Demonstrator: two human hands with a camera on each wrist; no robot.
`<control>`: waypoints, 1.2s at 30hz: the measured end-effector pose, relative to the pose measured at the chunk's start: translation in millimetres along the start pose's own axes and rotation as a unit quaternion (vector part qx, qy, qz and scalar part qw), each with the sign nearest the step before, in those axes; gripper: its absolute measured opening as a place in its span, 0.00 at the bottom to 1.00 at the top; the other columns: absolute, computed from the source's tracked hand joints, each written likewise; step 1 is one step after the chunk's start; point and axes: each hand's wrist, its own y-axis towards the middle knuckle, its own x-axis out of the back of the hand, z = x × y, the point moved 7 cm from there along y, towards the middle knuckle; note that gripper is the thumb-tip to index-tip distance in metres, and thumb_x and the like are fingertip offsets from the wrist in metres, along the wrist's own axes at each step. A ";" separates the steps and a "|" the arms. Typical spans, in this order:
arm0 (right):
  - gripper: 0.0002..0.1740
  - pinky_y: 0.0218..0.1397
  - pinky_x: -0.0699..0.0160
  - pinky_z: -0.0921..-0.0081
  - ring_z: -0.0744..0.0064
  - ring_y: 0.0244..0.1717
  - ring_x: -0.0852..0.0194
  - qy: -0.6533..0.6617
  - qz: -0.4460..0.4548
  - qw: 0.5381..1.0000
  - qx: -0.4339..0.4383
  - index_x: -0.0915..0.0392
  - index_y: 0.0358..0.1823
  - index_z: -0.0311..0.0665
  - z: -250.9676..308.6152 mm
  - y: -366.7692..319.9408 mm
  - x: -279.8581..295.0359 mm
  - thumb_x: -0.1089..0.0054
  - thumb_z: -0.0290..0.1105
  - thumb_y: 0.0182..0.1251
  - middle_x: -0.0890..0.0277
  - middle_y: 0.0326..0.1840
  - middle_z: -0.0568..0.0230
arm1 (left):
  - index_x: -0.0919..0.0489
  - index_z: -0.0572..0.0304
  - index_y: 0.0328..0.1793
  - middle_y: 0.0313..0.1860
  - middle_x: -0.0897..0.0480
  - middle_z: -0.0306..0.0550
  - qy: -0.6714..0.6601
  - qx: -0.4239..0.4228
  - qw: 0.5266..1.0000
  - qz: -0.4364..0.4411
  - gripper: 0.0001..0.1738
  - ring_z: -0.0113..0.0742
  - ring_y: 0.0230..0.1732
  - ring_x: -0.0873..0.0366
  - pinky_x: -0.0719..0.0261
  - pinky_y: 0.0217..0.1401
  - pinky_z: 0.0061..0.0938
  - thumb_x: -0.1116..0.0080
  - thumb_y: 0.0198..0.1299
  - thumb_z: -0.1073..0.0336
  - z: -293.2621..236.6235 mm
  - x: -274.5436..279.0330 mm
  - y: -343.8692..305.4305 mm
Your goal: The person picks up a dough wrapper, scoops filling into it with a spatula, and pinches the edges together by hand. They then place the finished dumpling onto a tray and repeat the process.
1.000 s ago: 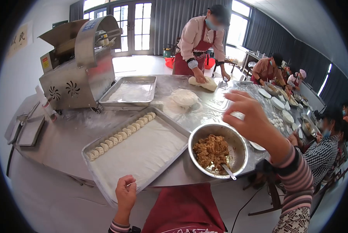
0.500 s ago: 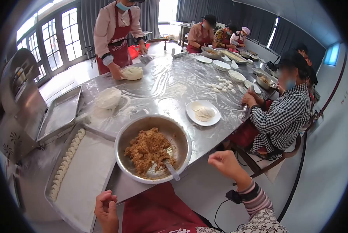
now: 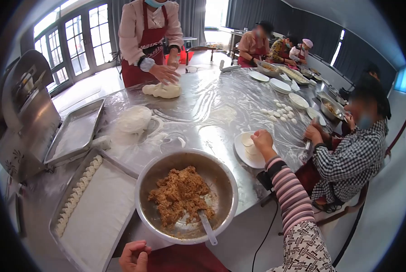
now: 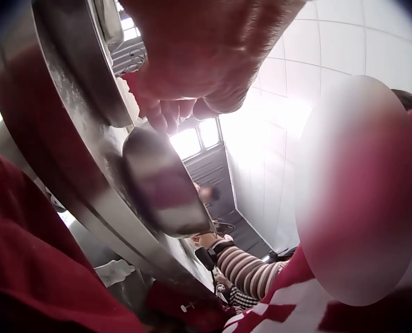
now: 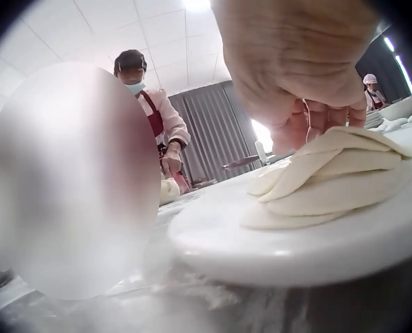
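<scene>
your counter (image 3: 239,86) carries loose flour (image 3: 119,136) in many places, so i think a wrapper dropped there could become too dry. the metal bowl (image 3: 224,197) stands close to the edge before you, and the utensil handle (image 3: 208,228) in its filling (image 3: 178,192) reaches over the rim; your striped right sleeve (image 3: 291,195), if pulled back low, might catch it. the white plate (image 5: 282,267) could slide if you drag sideways. the dough wrappers (image 5: 337,187) may come up two together, or stretch, because they overlap so closely.

these wrappers lie in a pile on the plate, at your right hand (image 3: 263,141). they look pale, thin and soft; the upper ones rise in a fold, the lowest spreads flat. your right fingers bend down at the top wrapper, but whether they pinch it, i cannot tell. your left hand (image 3: 134,257), near the bowl, is loosely curled, holding nothing.
</scene>
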 end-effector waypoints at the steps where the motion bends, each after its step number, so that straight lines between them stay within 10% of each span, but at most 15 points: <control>1: 0.15 0.50 0.23 0.61 0.54 0.44 0.20 -0.001 0.026 0.999 -0.022 0.16 0.37 0.41 -1.0 8.0 -9.6 0.32 0.40 0.49 0.17 0.40 0.54 | 0.24 0.66 0.54 0.46 0.21 0.45 0.001 0.001 1.000 -0.007 0.13 0.29 0.45 0.22 0.23 0.51 0.23 0.48 0.65 0.77 0.4 0.3 0.7; 18: 0.06 0.50 0.24 0.55 0.52 0.43 0.19 -0.132 0.011 0.987 0.088 0.19 0.27 0.41 15.8 22.9 -27.0 0.40 0.34 0.52 0.18 0.36 0.55 | 0.24 0.67 0.53 0.52 0.23 0.47 -0.055 0.006 0.998 0.027 0.12 0.30 0.48 0.22 0.23 0.55 0.24 0.50 0.63 0.80 -12.0 -17.7 3.3; 21: 0.06 0.38 0.19 0.58 0.55 0.34 0.18 0.062 -0.005 0.989 0.131 0.21 0.28 0.36 21.1 14.2 -6.2 0.41 0.31 0.57 0.18 0.33 0.54 | 0.24 0.67 0.52 0.51 0.22 0.47 -0.055 0.002 0.998 0.037 0.12 0.31 0.49 0.22 0.23 0.54 0.23 0.51 0.64 0.79 -24.5 -17.0 -3.1; 23: 0.04 0.25 0.16 0.67 0.59 0.26 0.17 0.404 0.064 0.912 -0.024 0.24 0.34 0.32 12.9 7.8 -6.0 0.45 0.26 0.61 0.20 0.31 0.54 | 0.24 0.67 0.54 0.51 0.22 0.48 -0.092 0.060 0.991 0.072 0.12 0.33 0.49 0.22 0.23 0.55 0.25 0.50 0.66 0.75 -25.8 -18.6 -2.2; 27: 0.09 0.27 0.12 0.69 0.59 0.29 0.15 0.508 0.124 0.840 -0.141 0.30 0.45 0.31 65.2 -43.2 35.7 0.47 0.26 0.66 0.21 0.32 0.53 | 0.28 0.68 0.55 0.57 0.25 0.57 -0.252 0.221 0.930 0.150 0.14 0.40 0.52 0.21 0.22 0.57 0.33 0.47 0.65 0.69 -30.6 -44.5 5.7; 30: 0.06 0.19 0.23 0.74 0.66 0.19 0.21 0.436 0.068 0.893 0.089 0.24 0.35 0.28 134.2 -81.4 68.3 0.46 0.25 0.61 0.22 0.25 0.55 | 0.30 0.70 0.56 0.56 0.25 0.60 -0.367 0.226 0.879 0.205 0.21 0.46 0.55 0.22 0.23 0.60 0.38 0.44 0.66 0.59 -32.1 -76.2 26.3; 32: 0.06 0.24 0.24 0.62 0.52 0.22 0.21 0.318 -0.030 0.875 0.364 0.27 0.37 0.33 205.0 -145.9 101.5 0.48 0.29 0.63 0.24 0.23 0.48 | 0.30 0.69 0.56 0.54 0.24 0.58 -0.414 0.255 0.855 0.181 0.21 0.47 0.55 0.22 0.23 0.60 0.39 0.45 0.66 0.57 -26.0 -93.0 48.8; 33: 0.04 0.25 0.24 0.59 0.47 0.25 0.22 0.184 0.046 0.915 0.355 0.28 0.36 0.36 244.3 -190.6 116.2 0.48 0.29 0.62 0.23 0.25 0.48 | 0.30 0.68 0.56 0.52 0.23 0.56 -0.459 0.287 0.827 0.152 0.22 0.47 0.54 0.22 0.24 0.60 0.40 0.45 0.67 0.56 -19.2 -99.4 56.6; 35: 0.08 0.23 0.24 0.62 0.59 0.24 0.21 0.072 0.018 0.829 0.555 0.26 0.33 0.42 286.4 -264.1 113.7 0.40 0.33 0.52 0.23 0.23 0.60 | 0.30 0.67 0.56 0.52 0.23 0.54 -0.490 0.280 0.813 0.142 0.20 0.45 0.54 0.23 0.24 0.60 0.40 0.48 0.69 0.57 -7.1 -102.2 74.4; 36: 0.08 0.39 0.22 0.65 0.62 0.29 0.22 0.119 0.062 0.771 0.622 0.29 0.32 0.41 302.5 -299.8 121.0 0.41 0.32 0.52 0.25 0.25 0.62 | 0.30 0.66 0.56 0.51 0.23 0.51 -0.522 0.270 0.799 0.127 0.17 0.43 0.54 0.23 0.24 0.60 0.40 0.51 0.71 0.58 -1.1 -101.2 81.9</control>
